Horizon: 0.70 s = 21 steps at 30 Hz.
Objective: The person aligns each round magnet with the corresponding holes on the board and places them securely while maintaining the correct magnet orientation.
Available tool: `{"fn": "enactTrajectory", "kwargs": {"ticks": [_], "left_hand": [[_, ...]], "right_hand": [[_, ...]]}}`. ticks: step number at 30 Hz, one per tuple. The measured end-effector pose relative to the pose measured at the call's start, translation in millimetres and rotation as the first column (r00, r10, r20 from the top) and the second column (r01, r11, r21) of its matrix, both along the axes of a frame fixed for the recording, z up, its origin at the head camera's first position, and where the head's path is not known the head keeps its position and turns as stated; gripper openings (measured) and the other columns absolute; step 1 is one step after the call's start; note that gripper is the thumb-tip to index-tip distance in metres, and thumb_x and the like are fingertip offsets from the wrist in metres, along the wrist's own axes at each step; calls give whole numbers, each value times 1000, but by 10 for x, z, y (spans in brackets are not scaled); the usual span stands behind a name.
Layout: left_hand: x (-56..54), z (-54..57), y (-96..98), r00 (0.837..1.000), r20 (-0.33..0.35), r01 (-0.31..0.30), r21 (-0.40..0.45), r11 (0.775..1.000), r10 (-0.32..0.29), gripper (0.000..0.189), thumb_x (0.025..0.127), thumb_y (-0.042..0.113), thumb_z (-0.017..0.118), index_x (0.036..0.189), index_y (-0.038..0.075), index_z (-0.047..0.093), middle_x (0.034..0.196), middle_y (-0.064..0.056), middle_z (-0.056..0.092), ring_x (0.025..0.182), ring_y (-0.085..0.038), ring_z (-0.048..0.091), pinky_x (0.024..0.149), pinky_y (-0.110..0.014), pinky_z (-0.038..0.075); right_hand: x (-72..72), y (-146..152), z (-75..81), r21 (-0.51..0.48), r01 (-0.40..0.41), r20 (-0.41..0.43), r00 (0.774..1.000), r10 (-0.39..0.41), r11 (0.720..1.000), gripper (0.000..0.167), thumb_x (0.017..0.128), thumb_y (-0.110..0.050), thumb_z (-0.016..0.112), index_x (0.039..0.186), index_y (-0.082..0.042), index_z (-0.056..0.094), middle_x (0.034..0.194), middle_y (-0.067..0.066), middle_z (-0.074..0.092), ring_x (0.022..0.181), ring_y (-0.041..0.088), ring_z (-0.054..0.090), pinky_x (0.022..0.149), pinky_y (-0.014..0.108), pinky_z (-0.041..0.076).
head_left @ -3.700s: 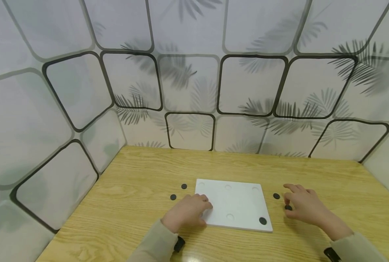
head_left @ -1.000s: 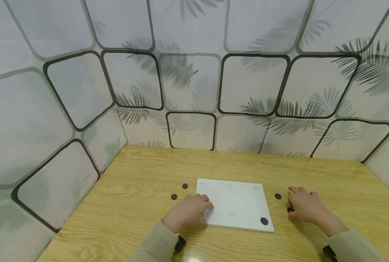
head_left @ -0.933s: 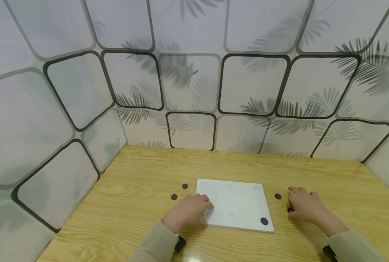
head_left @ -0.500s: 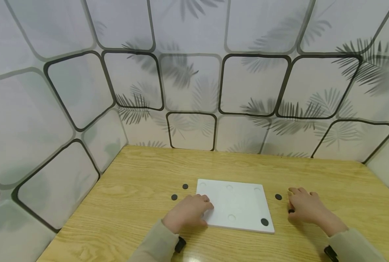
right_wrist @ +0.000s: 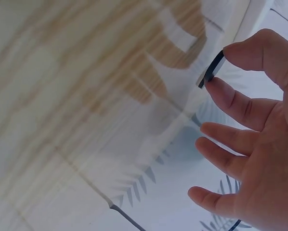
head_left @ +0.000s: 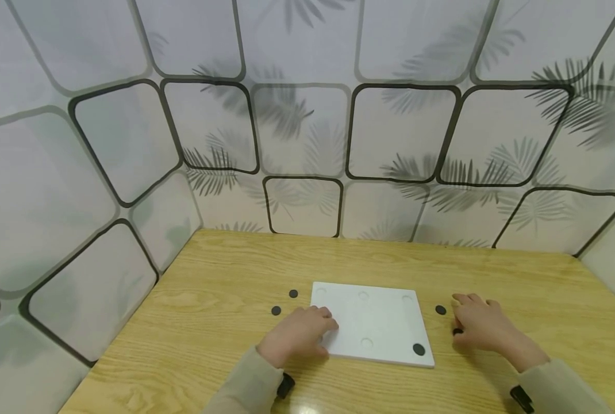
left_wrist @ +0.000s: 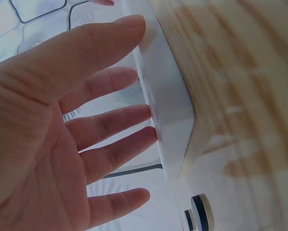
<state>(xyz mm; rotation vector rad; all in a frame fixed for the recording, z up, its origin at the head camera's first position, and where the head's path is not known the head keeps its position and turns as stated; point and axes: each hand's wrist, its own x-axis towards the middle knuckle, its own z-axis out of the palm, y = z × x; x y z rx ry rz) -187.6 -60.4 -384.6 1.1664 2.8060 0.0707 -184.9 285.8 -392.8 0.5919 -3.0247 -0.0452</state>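
Note:
A white rectangular board with shallow round recesses lies on the wooden table. One black disc sits in its near right corner. My left hand rests at the board's left edge, fingers loosely extended, and the fingertips touch the board in the left wrist view. Right of the board, my right hand pinches a small black disc between thumb and index finger, its other fingers spread. That disc appears tilted in the right wrist view; whether it touches the table is unclear.
Another black disc lies on the table between the board and my right hand. To the left of the board lie a farther disc and a nearer disc. A patterned curtain encloses the table's back and sides.
Since the earliest frame, my right thumb and index finger have drawn in on the black disc. Over the last second that hand barely shifts. The left hand stays on the board.

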Motion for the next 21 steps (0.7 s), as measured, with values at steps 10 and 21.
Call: {"fn": "enactTrajectory", "kwargs": {"ticks": [10, 21], "left_hand": [[6, 11, 2, 1000, 1, 2, -2, 1000, -2, 40, 71, 32, 73, 107, 19, 62, 100, 7, 55, 86, -8, 50, 73, -24, 43], [11, 7, -1, 1000, 4, -5, -1, 1000, 5, 41, 71, 32, 73, 108, 19, 62, 102, 6, 55, 88, -9, 50, 75, -24, 43]], "right_hand": [[-10, -63, 19, 11, -10, -3, 1000, 10, 1000, 25, 58, -20, 66, 54, -19, 41, 112, 24, 51, 100, 43, 44, 72, 68, 30], [-33, -160, 64, 1, -19, 23, 1000, 19, 1000, 21, 60, -19, 66, 54, -20, 45, 114, 24, 50, 103, 44, 43, 74, 69, 29]]}}
